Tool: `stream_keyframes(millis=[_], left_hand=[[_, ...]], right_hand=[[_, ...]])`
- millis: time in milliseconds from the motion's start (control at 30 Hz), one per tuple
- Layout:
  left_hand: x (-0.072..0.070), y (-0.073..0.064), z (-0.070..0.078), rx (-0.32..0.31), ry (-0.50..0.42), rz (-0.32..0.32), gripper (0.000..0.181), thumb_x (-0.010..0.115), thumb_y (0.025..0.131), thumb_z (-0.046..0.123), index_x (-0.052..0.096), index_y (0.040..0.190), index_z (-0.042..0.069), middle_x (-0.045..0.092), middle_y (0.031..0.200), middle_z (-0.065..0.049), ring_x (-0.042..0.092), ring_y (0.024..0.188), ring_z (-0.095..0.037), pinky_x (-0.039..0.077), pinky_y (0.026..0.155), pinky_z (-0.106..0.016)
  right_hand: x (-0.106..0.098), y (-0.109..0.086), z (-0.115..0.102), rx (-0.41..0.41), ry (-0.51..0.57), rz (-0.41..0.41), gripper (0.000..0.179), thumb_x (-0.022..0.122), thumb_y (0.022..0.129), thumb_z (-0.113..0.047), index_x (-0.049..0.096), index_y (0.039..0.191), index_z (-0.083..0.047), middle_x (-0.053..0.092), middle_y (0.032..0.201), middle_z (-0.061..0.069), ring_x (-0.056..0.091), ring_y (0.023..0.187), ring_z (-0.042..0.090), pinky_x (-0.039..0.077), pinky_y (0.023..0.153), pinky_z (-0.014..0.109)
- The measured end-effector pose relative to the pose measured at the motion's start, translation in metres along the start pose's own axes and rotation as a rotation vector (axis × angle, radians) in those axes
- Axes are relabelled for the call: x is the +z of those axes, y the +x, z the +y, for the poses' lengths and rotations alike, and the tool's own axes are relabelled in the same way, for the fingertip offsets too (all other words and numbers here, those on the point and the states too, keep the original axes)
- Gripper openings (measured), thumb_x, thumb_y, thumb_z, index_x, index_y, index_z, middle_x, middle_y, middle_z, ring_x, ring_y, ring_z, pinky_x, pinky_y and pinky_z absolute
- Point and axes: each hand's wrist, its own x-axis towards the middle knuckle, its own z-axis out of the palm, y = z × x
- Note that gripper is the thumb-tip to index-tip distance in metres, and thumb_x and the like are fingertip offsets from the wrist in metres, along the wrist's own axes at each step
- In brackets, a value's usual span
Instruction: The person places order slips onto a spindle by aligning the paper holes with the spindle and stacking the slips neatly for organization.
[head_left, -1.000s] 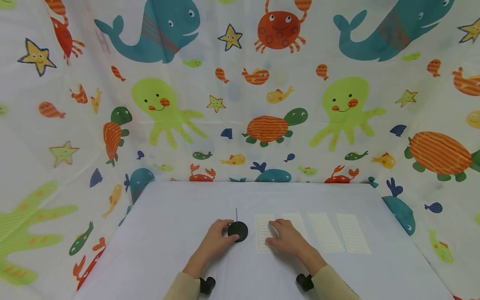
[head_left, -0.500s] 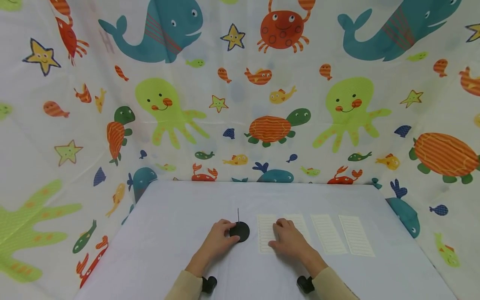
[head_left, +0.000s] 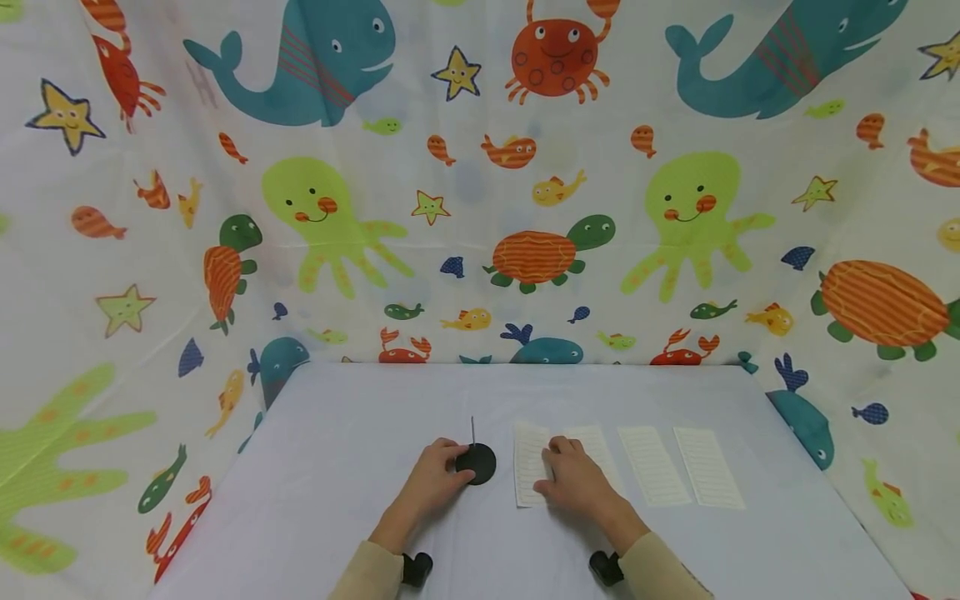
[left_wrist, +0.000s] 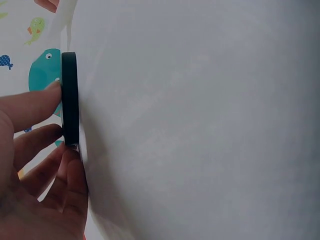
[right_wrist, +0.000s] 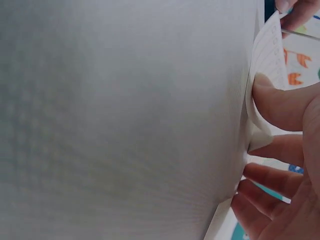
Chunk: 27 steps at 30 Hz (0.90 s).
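Observation:
A receipt spike stands on the table, its round black base (head_left: 482, 464) flat and its thin metal rod (head_left: 473, 430) pointing up. My left hand (head_left: 437, 477) holds the base's left side between thumb and fingers; the left wrist view shows the base's dark rim (left_wrist: 70, 100) edge-on against the fingertips. To the right lies a row of several lined paper slips. My right hand (head_left: 581, 479) pinches the right edge of the leftmost slip (head_left: 528, 467). In the right wrist view that slip (right_wrist: 269, 60) bows up between thumb and index finger. This hand partly covers the second slip (head_left: 595, 442).
Two more slips, one (head_left: 652, 467) and another (head_left: 708, 467), lie flat to the right. A white cloth covers the table (head_left: 337, 442). Behind and beside it hangs a curtain (head_left: 465, 192) printed with sea animals. Each wrist wears a small black camera.
The leftmost slip's right edge has come up into the right hand's pinch, and the slip now bends and sits slightly askew. The left hand and the receipt spike have stayed in place.

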Motion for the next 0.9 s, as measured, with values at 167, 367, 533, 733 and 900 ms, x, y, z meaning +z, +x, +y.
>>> stream_keyframes(millis=[167,367,533,733,900], left_hand=[[-0.0003,0.0004,-0.0001,-0.013,-0.005,0.003,0.044,0.078,0.088,0.017,0.068,0.125,-0.004,0.060,0.121,-0.018,0.057,0.113,-0.037,0.046,0.098,-0.054],[-0.0002,0.0010,0.0000,0.002,-0.001,0.013,0.043,0.078,0.087,0.016,0.068,0.124,-0.005,0.061,0.120,-0.018,0.057,0.113,-0.038,0.046,0.098,-0.054],[0.0002,0.0010,-0.0009,0.027,0.010,0.018,0.043,0.078,0.087,0.015,0.069,0.122,-0.006,0.061,0.118,-0.019,0.057,0.112,-0.040,0.046,0.097,-0.055],[0.0019,0.0012,-0.0025,0.027,0.016,0.022,0.043,0.078,0.087,0.015,0.069,0.123,-0.005,0.061,0.119,-0.018,0.057,0.113,-0.039,0.046,0.098,-0.055],[0.0026,0.0011,-0.0024,0.002,-0.003,0.019,0.043,0.078,0.087,0.016,0.068,0.124,-0.005,0.060,0.121,-0.018,0.057,0.116,-0.039,0.045,0.100,-0.055]], right_hand=[[-0.0006,-0.0022,-0.0024,-0.039,-0.016,0.031,0.040,0.080,0.087,-0.021,0.070,0.115,0.006,0.058,0.128,0.023,0.051,0.120,0.041,0.049,0.095,0.051],[0.0010,-0.0028,-0.0036,-0.076,-0.041,0.100,0.027,0.079,0.087,-0.015,0.075,0.108,0.002,0.063,0.116,0.020,0.057,0.108,0.038,0.051,0.090,0.047],[0.0023,-0.0022,-0.0049,-0.116,-0.096,0.172,0.018,0.082,0.084,-0.011,0.077,0.099,-0.002,0.061,0.095,0.009,0.054,0.086,0.026,0.050,0.076,0.040],[0.0005,-0.0007,-0.0086,0.005,0.100,0.102,0.021,0.072,0.087,0.001,0.074,0.108,0.003,0.061,0.090,0.008,0.054,0.078,0.019,0.050,0.069,0.035],[-0.0038,0.0019,-0.0096,0.072,0.282,0.039,0.034,0.064,0.084,0.010,0.067,0.118,0.007,0.065,0.107,0.020,0.063,0.102,0.036,0.051,0.089,0.051]])
